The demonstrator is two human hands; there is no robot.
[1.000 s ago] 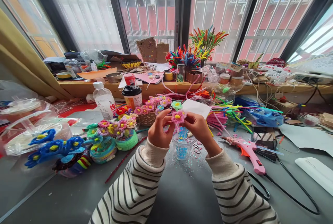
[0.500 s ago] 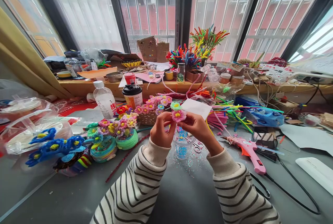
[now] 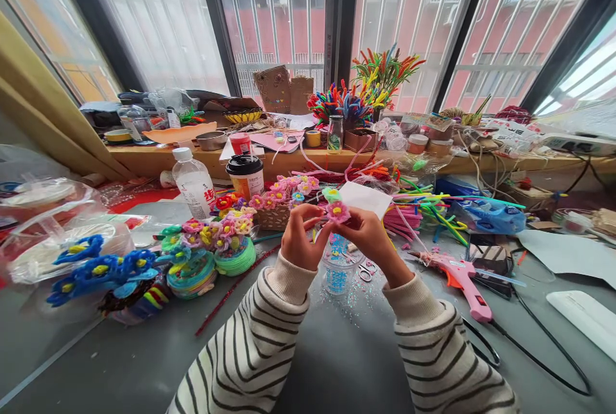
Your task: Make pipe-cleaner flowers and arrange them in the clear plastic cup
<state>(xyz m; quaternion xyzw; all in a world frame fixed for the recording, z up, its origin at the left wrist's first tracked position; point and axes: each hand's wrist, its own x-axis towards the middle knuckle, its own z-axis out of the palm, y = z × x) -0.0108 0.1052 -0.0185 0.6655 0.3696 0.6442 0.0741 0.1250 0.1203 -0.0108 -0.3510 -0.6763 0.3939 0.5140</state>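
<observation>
A pink pipe-cleaner flower [image 3: 337, 211] with a yellow centre is held up in front of me. A pale green flower [image 3: 332, 194] with a yellow centre sits just above it. My right hand [image 3: 373, 237] pinches the pink flower at its lower right edge. My left hand [image 3: 303, 241] is at the left, index finger curled and apart from the thumb, whose tip lies close under the flower; whether it touches is unclear. Below the hands stands a clear plastic cup [image 3: 335, 279] with blue print, with scissors [image 3: 366, 271] beside it.
A pink glue gun [image 3: 464, 282] with a black cord lies at right. Finished flower pots [image 3: 192, 273], a water bottle [image 3: 191, 183] and a lidded drink cup [image 3: 245, 176] stand at left. Loose pipe cleaners [image 3: 402, 218] are piled behind. Glitter [image 3: 353, 311] is scattered by the cup.
The two flowers have shifted slightly to the right. My left index finger and thumb have spread, and the index finger has come away from the pink flower. My right hand keeps its hold.
</observation>
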